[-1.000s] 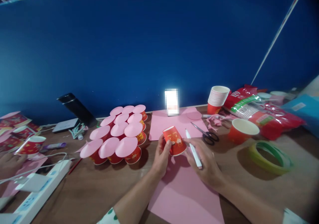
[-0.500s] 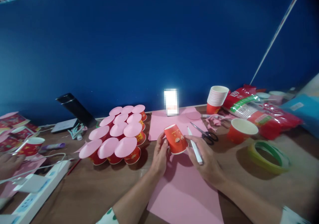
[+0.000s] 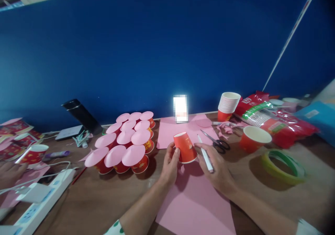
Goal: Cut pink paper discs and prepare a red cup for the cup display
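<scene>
My left hand grips a red paper cup turned upside down, its rim close to a pink paper sheet lying on the wooden table. My right hand holds a white pen between its fingers while its fingertips touch the cup's right side. The cup leans slightly to the left.
Several red cups capped with pink paper discs stand to the left. Scissors, a second pink sheet, a cup stack, an open red cup, a green tape roll and cup packets lie right. A power strip sits at the left edge.
The cup has been turned more upright between my hands and lowered toward the pink sheet. Both hands stayed in about the same place.
</scene>
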### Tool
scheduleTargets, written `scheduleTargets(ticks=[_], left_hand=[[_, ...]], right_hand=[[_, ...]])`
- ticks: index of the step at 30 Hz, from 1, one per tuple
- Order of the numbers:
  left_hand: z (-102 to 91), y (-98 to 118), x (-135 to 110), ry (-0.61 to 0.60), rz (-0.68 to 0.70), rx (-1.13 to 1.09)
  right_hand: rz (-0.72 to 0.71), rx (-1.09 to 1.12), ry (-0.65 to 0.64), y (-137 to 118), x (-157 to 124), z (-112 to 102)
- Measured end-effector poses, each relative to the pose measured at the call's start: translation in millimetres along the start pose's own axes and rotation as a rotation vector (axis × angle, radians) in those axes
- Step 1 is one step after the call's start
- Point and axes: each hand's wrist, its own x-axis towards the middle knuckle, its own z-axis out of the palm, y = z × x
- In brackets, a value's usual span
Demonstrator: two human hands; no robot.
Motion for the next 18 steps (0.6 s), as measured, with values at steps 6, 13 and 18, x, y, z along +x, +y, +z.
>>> scheduleTargets(ticks=[6,13,18], left_hand=[[-1.2,-1.0,4.0,-0.034,0.034,-0.038],[-5.3,-4.7,6.1,-0.036,0.051,0.045],[-5.4,-6.2,6.2,-0.034,0.07,0.053]], right_hand=[[-0.033,0.025,0.004,-5.0,-0.1,0.8],[-0.043,0.024,-0.009,-8.9,0.3,-0.9],[-0.034,0.009,-0.015,-8.6,-0.2,-0.1]])
